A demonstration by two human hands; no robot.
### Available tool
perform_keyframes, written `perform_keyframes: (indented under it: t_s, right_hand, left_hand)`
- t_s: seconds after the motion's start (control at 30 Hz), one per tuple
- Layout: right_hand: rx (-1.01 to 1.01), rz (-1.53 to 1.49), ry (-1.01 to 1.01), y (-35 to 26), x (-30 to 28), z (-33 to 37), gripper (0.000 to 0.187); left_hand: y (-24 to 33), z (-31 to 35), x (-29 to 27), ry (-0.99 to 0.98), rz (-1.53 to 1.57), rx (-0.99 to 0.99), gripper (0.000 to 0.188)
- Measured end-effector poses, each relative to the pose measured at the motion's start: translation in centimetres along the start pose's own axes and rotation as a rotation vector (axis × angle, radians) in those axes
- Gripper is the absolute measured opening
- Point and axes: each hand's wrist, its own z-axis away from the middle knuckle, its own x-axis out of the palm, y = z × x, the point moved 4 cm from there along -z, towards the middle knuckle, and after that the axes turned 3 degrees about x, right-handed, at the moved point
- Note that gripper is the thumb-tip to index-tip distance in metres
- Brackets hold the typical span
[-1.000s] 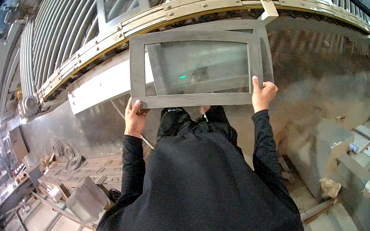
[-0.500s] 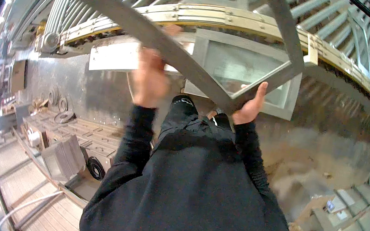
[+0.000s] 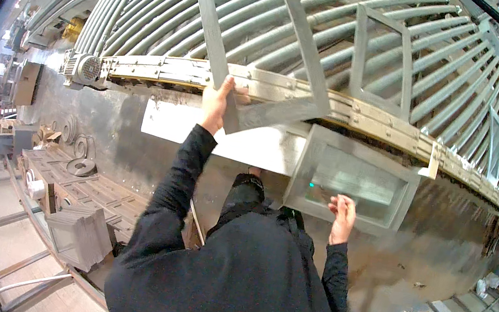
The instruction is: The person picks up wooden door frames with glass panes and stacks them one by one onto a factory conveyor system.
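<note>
My left hand grips a grey rectangular frame near its lower left corner, thumb over the rail. The frame is held tilted over the edge of a roller conveyor, and the rollers show through its opening. My right hand holds nothing that I can see. Its fingers are loosely bent, with a gap between thumb and fingertips. Below that hand, in the picture, is a grey-framed panel with a pale, shiny middle; I cannot tell whether the hand touches it.
Another grey frame lies on the conveyor rollers, and one more is farther right. A long white board sits below the conveyor's edge. A motor juts out at its left end. Grey panels stand stacked at lower left.
The grey frame has swung left and turned more upright. My left hand has taken hold of it, and my right hand has let go and dropped lower. The view has shifted too.
</note>
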Motion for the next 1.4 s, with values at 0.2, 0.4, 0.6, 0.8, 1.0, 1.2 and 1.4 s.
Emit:
perform_keyframes:
  t_s: [0.2,0.4,0.6,0.8,1.0,1.2,1.4]
  right_hand:
    - [-0.003,-0.008,0.224,-1.1,1.2,-1.5,0.026]
    - [-0.06,0.132,0.331,-1.0,2.0,-2.4,0.024]
    - [0.038,0.293,0.351,-1.6,3.3,-2.4,0.025]
    - [0.099,0.402,0.39,-1.4,3.9,-2.4,0.027]
    - [0.139,0.381,0.289,-1.8,6.4,-3.8,0.026]
    - [0.108,0.376,0.234,-1.5,4.3,-4.9,0.024]
    - [-0.092,0.836,0.464,-3.0,-5.3,-6.0,0.044]
  left_hand:
    - [5.7,-20.9,-13.5,-0.068,-0.259,0.036,0.05]
    - [9.7,-36.4,-24.7,-0.047,-0.236,-0.104,0.056]
    - [11.4,-43.8,-33.4,0.035,-0.429,-0.103,0.047]
    - [11.6,-46.9,-37.2,0.087,-1.238,-0.196,0.088]
    - [9.7,-43.0,-34.2,0.134,-1.974,-0.09,0.095]
    - [13.4,-37.9,-29.5,0.094,-2.023,0.232,0.056]
    - [12.4,-23.5,-15.8,-0.135,-1.594,1.141,0.029]
